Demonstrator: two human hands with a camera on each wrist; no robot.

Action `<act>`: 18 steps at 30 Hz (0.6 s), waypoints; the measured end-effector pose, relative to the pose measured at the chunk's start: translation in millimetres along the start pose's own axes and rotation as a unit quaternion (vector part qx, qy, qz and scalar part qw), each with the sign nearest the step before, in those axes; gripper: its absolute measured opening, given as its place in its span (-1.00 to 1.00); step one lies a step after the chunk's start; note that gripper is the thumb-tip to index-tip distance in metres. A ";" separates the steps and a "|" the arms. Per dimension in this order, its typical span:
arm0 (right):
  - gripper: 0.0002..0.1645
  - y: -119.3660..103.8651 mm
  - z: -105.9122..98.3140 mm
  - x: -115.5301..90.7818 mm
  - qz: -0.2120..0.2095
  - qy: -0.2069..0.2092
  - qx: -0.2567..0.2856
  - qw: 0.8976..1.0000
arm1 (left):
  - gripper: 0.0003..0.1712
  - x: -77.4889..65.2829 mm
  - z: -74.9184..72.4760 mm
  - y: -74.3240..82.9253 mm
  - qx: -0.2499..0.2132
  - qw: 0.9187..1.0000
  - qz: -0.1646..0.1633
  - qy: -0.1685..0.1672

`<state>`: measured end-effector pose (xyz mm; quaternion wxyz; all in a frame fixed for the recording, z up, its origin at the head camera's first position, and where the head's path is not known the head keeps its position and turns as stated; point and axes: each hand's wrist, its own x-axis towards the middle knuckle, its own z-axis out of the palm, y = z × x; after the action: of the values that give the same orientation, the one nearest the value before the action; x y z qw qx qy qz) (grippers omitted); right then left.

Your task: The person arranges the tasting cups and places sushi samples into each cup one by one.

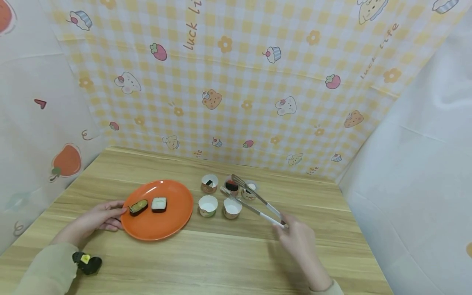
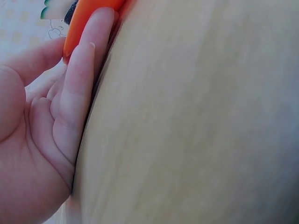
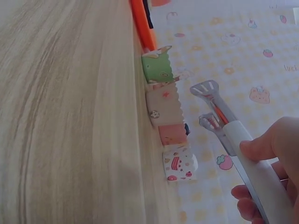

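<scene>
At the left edge of the orange plate [image 1: 173, 221], my left hand [image 1: 105, 216] pinches the rim, thumb above and fingers below, as the left wrist view shows. On the plate lie a sushi piece with a yellowish-brown topping [image 1: 139, 206] and one with a white topping [image 1: 159, 203]. My right hand [image 1: 298, 237] grips metal tongs with white handles [image 3: 254, 168]. The tongs' spread tips hover over the paper cups, near one holding a dark sushi piece with red topping [image 1: 232, 185]. Whether anything sits between the tips is unclear.
Two front paper cups [image 1: 208, 206] look bare inside. Behind them, a cup [image 1: 209, 184] holds a black-and-white piece, and another [image 1: 249, 191] has white and dark contents. A dark sushi piece with yellow [image 1: 87, 263] is beside the left sleeve. Patterned cloth [image 1: 236, 82] walls the table's back.
</scene>
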<state>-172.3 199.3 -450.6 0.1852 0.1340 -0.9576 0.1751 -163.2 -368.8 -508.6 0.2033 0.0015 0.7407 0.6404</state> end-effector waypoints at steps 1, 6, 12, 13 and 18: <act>-0.47 -0.5 0.2 0.8 -0.007 0.001 -0.001 1.000 | -0.22 0.2 0.0 -0.1 0.000 1.000 -0.001 0.000; -0.47 -5.0 0.3 4.8 -0.031 0.003 0.003 1.000 | -0.24 0.4 0.3 -0.2 -0.002 1.000 -0.008 0.006; -0.47 -12.5 0.3 7.6 -0.040 -0.002 0.016 0.999 | -0.25 0.7 0.6 1.1 0.001 1.000 -0.002 0.000; -0.47 -13.7 0.5 7.8 -0.045 -0.004 0.019 0.999 | -0.25 0.8 0.5 1.3 -0.001 1.000 -0.003 0.000; -0.48 -21.0 2.4 8.3 -0.059 -0.010 0.032 0.998 | -0.37 1.9 -2.4 1.3 -0.012 1.000 -0.003 -0.012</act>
<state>-173.7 177.8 -443.4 0.1808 0.1984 -0.9437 0.1934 -166.0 -370.4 -507.7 0.2141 0.0053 0.7306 0.6483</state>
